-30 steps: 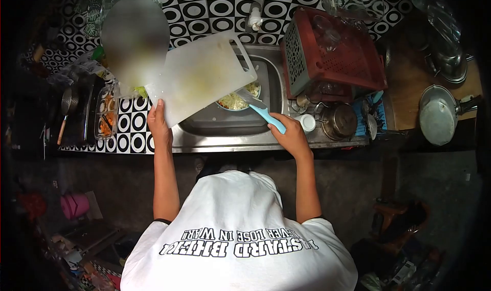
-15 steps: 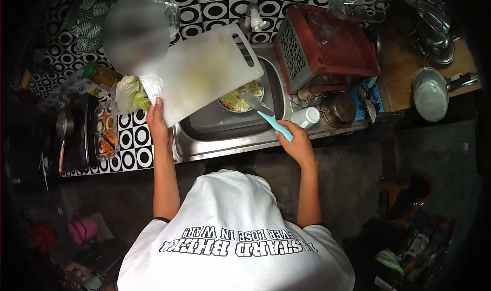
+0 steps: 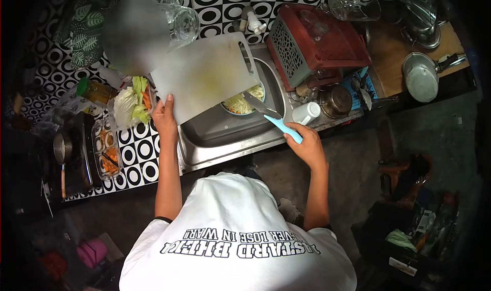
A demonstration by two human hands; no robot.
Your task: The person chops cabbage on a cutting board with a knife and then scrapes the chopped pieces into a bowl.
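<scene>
My left hand (image 3: 164, 118) grips the near left corner of a white cutting board (image 3: 199, 76), its thumb on top. The board is tilted over the sink (image 3: 204, 137), and its right edge covers part of a bowl. Shredded vegetables (image 3: 239, 105) show in that bowl, pale green with orange bits. Wrapped in my right hand (image 3: 307, 145) is the light blue handle of a knife (image 3: 281, 126), its blade pointing up and left above the bowl. Left of the board, cabbage leaves and carrot (image 3: 129, 104) lie in a clear container.
A red dish rack (image 3: 322, 40) stands behind the sink's right side. A white mug (image 3: 307, 113) and a metal pot (image 3: 335, 101) sit on the right rim. At left are a divided tray of cut vegetables (image 3: 108, 155), a yellow jar with green lid (image 3: 96, 90) and a ladle (image 3: 62, 150).
The knife has shifted slightly right and down in my right hand. The cutting board's near end has moved a little right, and the camera view has turned slightly.
</scene>
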